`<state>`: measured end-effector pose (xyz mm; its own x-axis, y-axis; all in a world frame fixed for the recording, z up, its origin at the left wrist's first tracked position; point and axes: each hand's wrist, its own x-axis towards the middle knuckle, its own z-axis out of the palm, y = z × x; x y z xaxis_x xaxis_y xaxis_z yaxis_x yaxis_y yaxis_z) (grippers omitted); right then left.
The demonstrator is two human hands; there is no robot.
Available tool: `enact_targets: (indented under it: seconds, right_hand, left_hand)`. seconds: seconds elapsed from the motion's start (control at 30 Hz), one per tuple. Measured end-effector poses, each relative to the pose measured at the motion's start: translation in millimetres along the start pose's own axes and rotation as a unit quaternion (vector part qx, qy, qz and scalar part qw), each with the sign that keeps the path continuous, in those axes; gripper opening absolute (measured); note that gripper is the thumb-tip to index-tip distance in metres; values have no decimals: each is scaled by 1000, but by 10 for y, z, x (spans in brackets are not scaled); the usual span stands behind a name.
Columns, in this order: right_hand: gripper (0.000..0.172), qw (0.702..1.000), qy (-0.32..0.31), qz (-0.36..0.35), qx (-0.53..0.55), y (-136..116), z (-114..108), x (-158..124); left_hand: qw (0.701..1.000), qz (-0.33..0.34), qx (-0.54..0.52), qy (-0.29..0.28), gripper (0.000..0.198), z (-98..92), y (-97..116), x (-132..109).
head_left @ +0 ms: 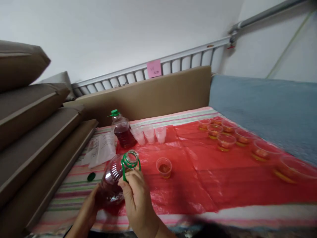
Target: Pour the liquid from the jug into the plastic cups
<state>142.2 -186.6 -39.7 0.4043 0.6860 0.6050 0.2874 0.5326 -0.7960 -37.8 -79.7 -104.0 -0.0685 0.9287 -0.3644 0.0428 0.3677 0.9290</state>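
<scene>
A large clear plastic jug (111, 183) with an uncapped mouth stands tilted over the red sheet (183, 188). My right hand (138, 198) is closed around its green carrying handle near the neck. My left hand (92, 205) holds the jug low on its left side, the fingers partly hidden behind it. Right of the jug's mouth sits a clear plastic cup (163, 167) with some amber liquid in it. A loose green cap (91, 177) lies on the striped cloth (66, 193) to the left.
Behind stand a capped jug of dark red liquid (124, 134) and three stacks of clear cups (160, 135). Several filled cups (226, 141) cluster at the right. Plastic bags (101, 150) lie left, beside piled cushions (37, 132). A pink note (154, 68) hangs on the radiator.
</scene>
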Motion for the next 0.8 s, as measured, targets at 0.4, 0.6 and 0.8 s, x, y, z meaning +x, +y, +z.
enact_targets:
  seconds: [0.4, 0.6, 0.8]
  right_hand:
    - [19, 993, -104, -40, -43, -114, 146, 4]
    - [14, 984, -172, -32, -42, -303, 57, 110]
    - [26, 975, -3, 42, -217, 364, -700, 193]
  left_hand:
    - [746, 532, 382, -119, 82, 159, 710, -613]
    - [735, 571, 365, -32, 74, 93, 534, -416]
    - [761, 539, 362, -12, 75, -65, 607, -352]
